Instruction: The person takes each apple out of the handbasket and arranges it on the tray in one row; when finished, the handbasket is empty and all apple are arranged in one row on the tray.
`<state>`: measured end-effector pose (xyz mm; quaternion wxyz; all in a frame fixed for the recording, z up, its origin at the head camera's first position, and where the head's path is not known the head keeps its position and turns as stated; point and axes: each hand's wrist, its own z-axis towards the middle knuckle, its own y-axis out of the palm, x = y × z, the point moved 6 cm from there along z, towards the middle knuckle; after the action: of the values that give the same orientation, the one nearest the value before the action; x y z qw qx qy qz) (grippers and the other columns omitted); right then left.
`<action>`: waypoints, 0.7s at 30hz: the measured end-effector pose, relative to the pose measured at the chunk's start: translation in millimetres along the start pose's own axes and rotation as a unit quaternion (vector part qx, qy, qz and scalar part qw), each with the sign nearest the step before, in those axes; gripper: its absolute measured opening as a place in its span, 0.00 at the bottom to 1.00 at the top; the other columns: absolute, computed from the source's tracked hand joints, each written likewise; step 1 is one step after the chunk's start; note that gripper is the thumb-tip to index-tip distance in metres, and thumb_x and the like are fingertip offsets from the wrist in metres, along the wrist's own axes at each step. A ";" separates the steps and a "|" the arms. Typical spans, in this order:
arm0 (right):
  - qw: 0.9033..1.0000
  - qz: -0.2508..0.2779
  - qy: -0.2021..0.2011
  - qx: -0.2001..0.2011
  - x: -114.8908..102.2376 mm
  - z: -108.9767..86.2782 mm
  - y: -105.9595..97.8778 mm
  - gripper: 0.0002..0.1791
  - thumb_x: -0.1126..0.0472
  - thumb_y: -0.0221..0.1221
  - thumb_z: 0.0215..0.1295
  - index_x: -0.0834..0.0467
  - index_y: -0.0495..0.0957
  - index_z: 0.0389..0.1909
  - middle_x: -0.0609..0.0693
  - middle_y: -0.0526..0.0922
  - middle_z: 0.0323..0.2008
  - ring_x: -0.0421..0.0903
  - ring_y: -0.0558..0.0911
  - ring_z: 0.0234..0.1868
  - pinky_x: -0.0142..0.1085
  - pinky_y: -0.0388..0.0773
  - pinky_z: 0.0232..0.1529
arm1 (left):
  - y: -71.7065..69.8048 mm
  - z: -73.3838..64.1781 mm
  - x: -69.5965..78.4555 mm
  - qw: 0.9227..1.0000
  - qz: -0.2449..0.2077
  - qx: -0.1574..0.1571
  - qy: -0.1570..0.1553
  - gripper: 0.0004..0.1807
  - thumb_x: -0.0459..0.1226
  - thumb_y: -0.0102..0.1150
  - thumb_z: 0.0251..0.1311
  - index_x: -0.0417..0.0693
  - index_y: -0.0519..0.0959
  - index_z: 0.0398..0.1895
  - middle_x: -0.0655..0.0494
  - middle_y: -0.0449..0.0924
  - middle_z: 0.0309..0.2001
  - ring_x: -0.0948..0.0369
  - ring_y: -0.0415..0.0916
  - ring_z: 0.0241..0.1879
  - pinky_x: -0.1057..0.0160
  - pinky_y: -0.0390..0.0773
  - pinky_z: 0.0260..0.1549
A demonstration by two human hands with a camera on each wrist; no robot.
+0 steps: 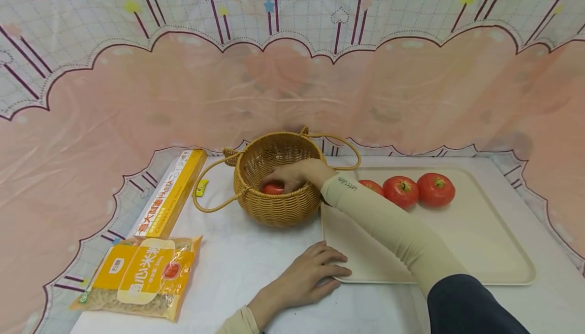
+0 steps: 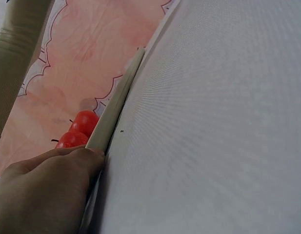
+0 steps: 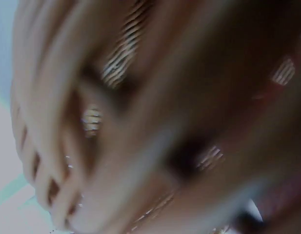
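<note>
Inside the round wicker basket (image 1: 279, 209), my right hand (image 1: 292, 174) grips a red tomato (image 1: 273, 188), fingers bent over it. The right wrist view is filled with blurred basket weave (image 3: 48, 112), and the hand's grip is hidden there. My left hand (image 1: 306, 275) rests with spread fingers at the near left corner of a cream tray (image 1: 457, 253). In the left wrist view, the left hand (image 2: 48, 187) touches the rim of the tray (image 2: 116, 107). On the tray, beyond the right forearm, lie tomatoes (image 1: 436, 190), one partly hidden by the sleeve.
Left of the basket lies a long yellow-and-white pasta box (image 1: 175, 192). Nearer is a yellow bag of noodles (image 1: 141, 275). A small yellow packet (image 1: 201, 188) shows through the basket's left handle (image 1: 215, 209). A patterned cloth (image 1: 292, 90) hangs behind the table.
</note>
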<state>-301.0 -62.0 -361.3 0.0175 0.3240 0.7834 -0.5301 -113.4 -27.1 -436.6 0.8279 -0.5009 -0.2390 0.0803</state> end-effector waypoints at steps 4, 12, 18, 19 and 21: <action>0.999 0.007 0.011 0.031 3.1 -3.6 -3.8 0.32 0.49 0.60 0.61 0.44 0.62 0.66 0.53 0.65 0.60 0.47 0.67 0.59 0.41 0.70 0.60 | 0.1 0.7 -0.5 1.000 0.001 -0.001 -0.002 0.14 0.44 0.53 0.65 0.63 0.78 0.53 0.65 0.74 0.57 0.66 0.66 0.60 0.54 0.60 0.70; 0.996 0.017 0.008 0.092 1.2 -17.5 -14.2 0.32 0.51 0.60 0.61 0.42 0.61 0.66 0.51 0.63 0.62 0.47 0.68 0.61 0.44 0.68 0.63 | -0.2 1.7 -0.5 1.000 0.000 -0.005 -0.004 0.14 0.45 0.53 0.65 0.64 0.78 0.53 0.65 0.73 0.57 0.66 0.65 0.60 0.54 0.59 0.70; 0.991 0.031 0.009 0.127 -0.5 -32.4 -22.9 0.32 0.51 0.59 0.60 0.40 0.61 0.66 0.49 0.61 0.63 0.48 0.69 0.61 0.45 0.68 0.63 | 0.0 2.5 -0.7 1.000 0.000 -0.005 -0.006 0.14 0.45 0.53 0.65 0.64 0.78 0.53 0.65 0.73 0.57 0.66 0.65 0.60 0.54 0.58 0.70; 0.991 0.033 0.008 0.130 -0.8 -35.2 -23.8 0.32 0.51 0.59 0.60 0.40 0.61 0.66 0.49 0.61 0.63 0.48 0.69 0.60 0.45 0.69 0.62 | 0.2 2.4 -0.6 1.000 0.000 -0.005 -0.006 0.14 0.44 0.53 0.65 0.64 0.78 0.53 0.65 0.73 0.57 0.66 0.65 0.60 0.54 0.59 0.70; 0.990 0.037 0.003 0.139 -1.4 -40.8 -25.7 0.32 0.51 0.59 0.59 0.40 0.62 0.65 0.49 0.62 0.62 0.47 0.70 0.59 0.44 0.70 0.61 | 0.5 2.3 -0.4 1.000 -0.002 -0.006 -0.008 0.14 0.44 0.54 0.65 0.64 0.78 0.53 0.65 0.73 0.57 0.66 0.65 0.60 0.54 0.58 0.70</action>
<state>-300.5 -34.2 -321.9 -0.0104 0.3535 0.6893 -0.6323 -114.7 -25.2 -436.3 0.8229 -0.5051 -0.2474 0.0814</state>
